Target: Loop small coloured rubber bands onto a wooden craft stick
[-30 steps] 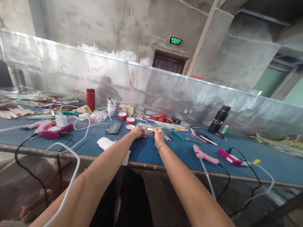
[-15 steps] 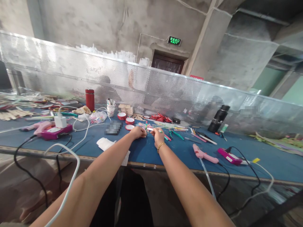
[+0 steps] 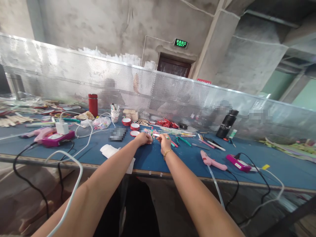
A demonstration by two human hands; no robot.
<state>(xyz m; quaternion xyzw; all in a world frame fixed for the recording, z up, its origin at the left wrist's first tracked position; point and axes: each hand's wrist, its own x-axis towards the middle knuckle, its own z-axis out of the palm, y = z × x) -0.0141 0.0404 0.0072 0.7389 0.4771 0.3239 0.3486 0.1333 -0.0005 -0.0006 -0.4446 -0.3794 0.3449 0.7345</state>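
Observation:
My left hand [image 3: 143,139] is closed over the blue table, pinching a small upright stick [image 3: 151,130] with red and green bands. Just right of it, my right hand [image 3: 165,142], a gold bracelet at its wrist, is closed round a slim white pen [image 3: 156,135]. The pen's front end points at the stick; whether the two touch I cannot tell. Behind the fingers lies a heap of small pastel pieces [image 3: 146,131], partly hidden. A red-rimmed white lid [image 3: 134,133] sits beside my left hand, and a folded white tissue [image 3: 108,150] lies near my left forearm.
Green-handled pliers [image 3: 184,141] and a pink glue gun [image 3: 212,162] lie to the right, with a black bottle [image 3: 227,124] behind. Leftward are a red flask [image 3: 93,105], a cup of pens [image 3: 115,113] and trailing cables. A perforated metal screen [image 3: 168,95] borders the back.
The view has shifted very slightly. Both hands keep the same hold on the stick and the pen, with hardly any visible movement.

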